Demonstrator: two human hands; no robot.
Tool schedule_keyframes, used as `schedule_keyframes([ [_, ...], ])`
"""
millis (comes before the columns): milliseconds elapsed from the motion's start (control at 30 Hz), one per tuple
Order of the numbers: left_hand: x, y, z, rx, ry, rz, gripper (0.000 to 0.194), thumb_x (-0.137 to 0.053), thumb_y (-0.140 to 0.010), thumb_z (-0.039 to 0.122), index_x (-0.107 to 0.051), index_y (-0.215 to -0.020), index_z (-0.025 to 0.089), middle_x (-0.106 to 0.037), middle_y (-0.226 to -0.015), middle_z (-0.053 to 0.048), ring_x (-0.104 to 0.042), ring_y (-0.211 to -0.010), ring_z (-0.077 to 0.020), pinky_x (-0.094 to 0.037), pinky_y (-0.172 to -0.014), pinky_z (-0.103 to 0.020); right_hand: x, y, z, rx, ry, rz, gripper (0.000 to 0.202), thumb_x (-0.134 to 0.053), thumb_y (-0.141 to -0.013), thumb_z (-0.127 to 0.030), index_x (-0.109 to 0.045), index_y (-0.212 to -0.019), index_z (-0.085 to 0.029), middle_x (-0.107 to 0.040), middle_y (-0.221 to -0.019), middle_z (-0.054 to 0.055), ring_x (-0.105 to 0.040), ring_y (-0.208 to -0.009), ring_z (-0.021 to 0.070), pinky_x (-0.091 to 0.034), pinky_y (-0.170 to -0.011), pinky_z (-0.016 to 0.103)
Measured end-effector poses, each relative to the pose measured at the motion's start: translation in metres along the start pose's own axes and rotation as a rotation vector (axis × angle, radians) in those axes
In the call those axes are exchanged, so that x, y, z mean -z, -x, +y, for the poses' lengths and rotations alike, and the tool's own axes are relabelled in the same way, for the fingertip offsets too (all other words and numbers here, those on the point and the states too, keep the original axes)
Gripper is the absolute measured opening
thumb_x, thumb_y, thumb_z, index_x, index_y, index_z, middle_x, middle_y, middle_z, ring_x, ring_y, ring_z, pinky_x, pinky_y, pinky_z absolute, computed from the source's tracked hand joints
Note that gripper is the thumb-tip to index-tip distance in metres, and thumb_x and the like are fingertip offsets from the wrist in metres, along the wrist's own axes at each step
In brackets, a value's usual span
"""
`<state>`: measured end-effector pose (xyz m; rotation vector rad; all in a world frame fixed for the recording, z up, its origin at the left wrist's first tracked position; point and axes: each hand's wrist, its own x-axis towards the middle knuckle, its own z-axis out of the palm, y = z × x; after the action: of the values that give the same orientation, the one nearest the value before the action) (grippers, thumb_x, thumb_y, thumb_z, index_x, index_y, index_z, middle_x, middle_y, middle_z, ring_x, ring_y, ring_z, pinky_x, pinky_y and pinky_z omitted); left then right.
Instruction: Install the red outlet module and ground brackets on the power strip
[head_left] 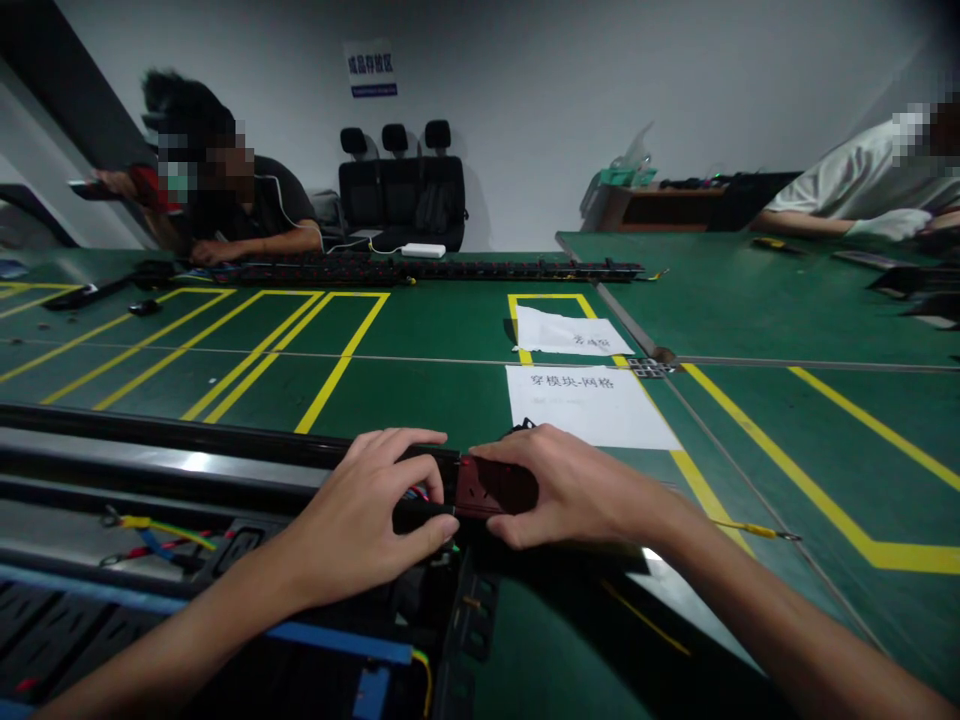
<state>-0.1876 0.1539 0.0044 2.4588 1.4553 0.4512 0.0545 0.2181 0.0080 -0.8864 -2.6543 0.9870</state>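
Observation:
My right hand (551, 485) grips a dark red socket module (487, 487) between thumb and fingers, near the middle of the view. The module meets the right end of a long black rail (187, 435). Around the end of that rail curl the fingers and thumb of my left hand (382, 500), close to the module's left side. Red and blue wires show between the left fingers. Below lie black housings (67, 625) with slots, and a bundle of coloured wires (157, 530) with ring ends.
Two printed papers (592, 410) lie on the green table (435, 390) with yellow tape lines. A long black strip (510, 270) crosses the far side. One person (277, 210) sits at the back left, another (832, 180) at the right. A yellow wire (754, 529) lies at the right.

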Motion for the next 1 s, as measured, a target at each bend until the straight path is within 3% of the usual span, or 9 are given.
schedule_keyframes([
  [367, -0.0020, 0.0013, 0.0000, -0.045, 0.026, 0.085, 0.011, -0.070, -0.086, 0.032, -0.066, -0.084, 0.022, -0.059, -0.121, -0.007, -0.055, -0.114, -0.0277, -0.045, -0.097, -0.047, -0.0030, -0.0005, -0.0005, 0.015, -0.004, 0.024, 0.014, -0.068, -0.075, -0.030, -0.058, -0.077, -0.020, -0.057, -0.065, -0.003, -0.045, -0.056, 0.0103, -0.027, -0.055, 0.027],
  [667, 0.0004, 0.0015, -0.0026, -0.082, 0.092, 0.034, 0.014, -0.067, -0.094, 0.034, -0.067, -0.087, 0.022, -0.058, -0.121, -0.007, -0.053, -0.115, -0.0249, -0.045, -0.099, -0.042, -0.0050, 0.0000, -0.0020, 0.000, -0.033, 0.021, 0.016, -0.067, -0.074, -0.031, -0.057, -0.074, -0.020, -0.055, -0.063, -0.004, -0.043, -0.055, 0.0095, -0.024, -0.053, 0.027],
  [833, 0.0043, -0.0011, -0.0036, -0.098, 0.053, 0.055, 0.023, -0.054, -0.101, 0.032, -0.069, -0.087, 0.021, -0.063, -0.105, -0.005, -0.055, -0.104, -0.0225, -0.046, -0.092, -0.039, -0.0059, 0.0000, -0.0028, 0.006, 0.008, 0.054, 0.019, -0.068, -0.073, -0.033, -0.055, -0.073, -0.021, -0.056, -0.063, -0.003, -0.042, -0.055, 0.0101, -0.025, -0.053, 0.028],
  [1000, 0.0044, -0.0038, -0.0030, -0.049, -0.023, 0.103, 0.017, -0.053, -0.099, 0.026, -0.068, -0.103, 0.020, -0.068, -0.097, -0.004, -0.059, -0.094, -0.0215, -0.048, -0.084, -0.038, -0.0057, -0.0002, -0.0041, 0.020, 0.033, 0.081, 0.020, -0.068, -0.071, -0.033, -0.052, -0.072, -0.021, -0.055, -0.062, -0.004, -0.041, -0.054, 0.0101, -0.026, -0.053, 0.028],
])
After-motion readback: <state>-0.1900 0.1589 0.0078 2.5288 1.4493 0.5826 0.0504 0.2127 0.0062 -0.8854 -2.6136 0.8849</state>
